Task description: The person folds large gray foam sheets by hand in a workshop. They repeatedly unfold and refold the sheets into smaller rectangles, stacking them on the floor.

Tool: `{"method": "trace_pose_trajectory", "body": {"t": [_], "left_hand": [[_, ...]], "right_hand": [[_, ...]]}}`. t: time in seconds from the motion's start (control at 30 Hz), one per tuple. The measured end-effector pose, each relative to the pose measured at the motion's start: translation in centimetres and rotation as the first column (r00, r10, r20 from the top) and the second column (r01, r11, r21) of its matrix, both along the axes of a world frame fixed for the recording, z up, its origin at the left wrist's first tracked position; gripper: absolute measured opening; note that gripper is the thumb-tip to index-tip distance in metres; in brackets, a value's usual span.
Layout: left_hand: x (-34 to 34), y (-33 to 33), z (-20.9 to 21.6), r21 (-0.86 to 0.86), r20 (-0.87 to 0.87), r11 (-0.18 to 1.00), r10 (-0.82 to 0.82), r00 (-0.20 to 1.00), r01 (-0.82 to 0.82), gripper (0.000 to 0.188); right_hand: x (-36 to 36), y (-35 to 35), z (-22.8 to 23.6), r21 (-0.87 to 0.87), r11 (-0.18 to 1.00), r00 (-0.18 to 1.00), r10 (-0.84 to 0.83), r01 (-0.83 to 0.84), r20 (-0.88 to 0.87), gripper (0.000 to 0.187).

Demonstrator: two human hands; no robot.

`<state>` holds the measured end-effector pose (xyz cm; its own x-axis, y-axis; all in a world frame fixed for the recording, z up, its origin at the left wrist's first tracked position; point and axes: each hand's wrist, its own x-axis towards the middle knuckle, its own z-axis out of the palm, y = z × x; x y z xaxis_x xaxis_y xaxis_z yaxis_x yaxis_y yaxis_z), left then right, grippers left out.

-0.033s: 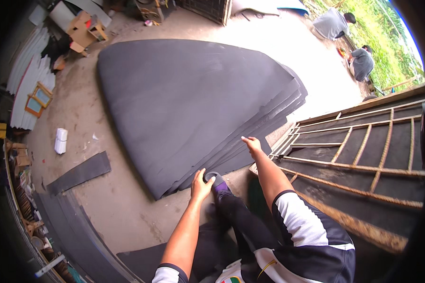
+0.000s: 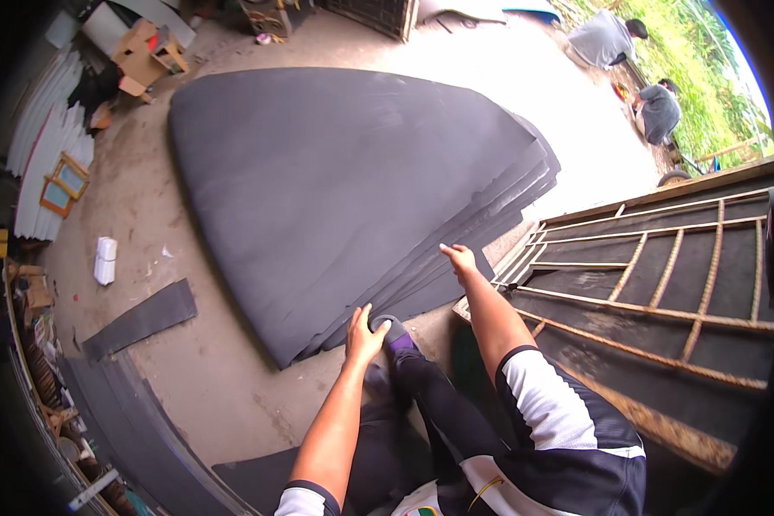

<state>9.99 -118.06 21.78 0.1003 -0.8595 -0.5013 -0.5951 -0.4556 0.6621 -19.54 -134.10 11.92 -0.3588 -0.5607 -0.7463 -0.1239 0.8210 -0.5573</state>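
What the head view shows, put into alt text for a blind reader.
A person's left hand and right hand are at the near edge of a large stack of dark grey sheets on a concrete floor, contact unclear. A rusty barred frame is at right; two other people are farther off, beside greenery.

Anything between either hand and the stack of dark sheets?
Nothing visible. The left hand and right hand both appear at the near edge of the stack of dark sheets; contact is unclear. The wearer's foot is beside the left thumb.
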Motion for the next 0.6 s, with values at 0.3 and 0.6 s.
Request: {"method": "trace_pose_trajectory", "body": {"t": [0.3, 0.6], "left_hand": [[0.0, -10.8, -15.6, 0.363, 0.186, 0.918, -0.237, 0.953, 0.157, 0.09], [5.9, -6.3, -23.4, 0.554, 0.321, 0.825, -0.34, 0.884, 0.115, 0.093]], "right_hand": [[-2.1, -11.7, -15.3, -0.032, 0.991, 0.99, -0.132, 0.131, -0.042, 0.113], [-3.6, -15.8, -23.2, -0.093, 0.849, 0.854, -0.515, 0.52, 0.069, 0.119]]}}
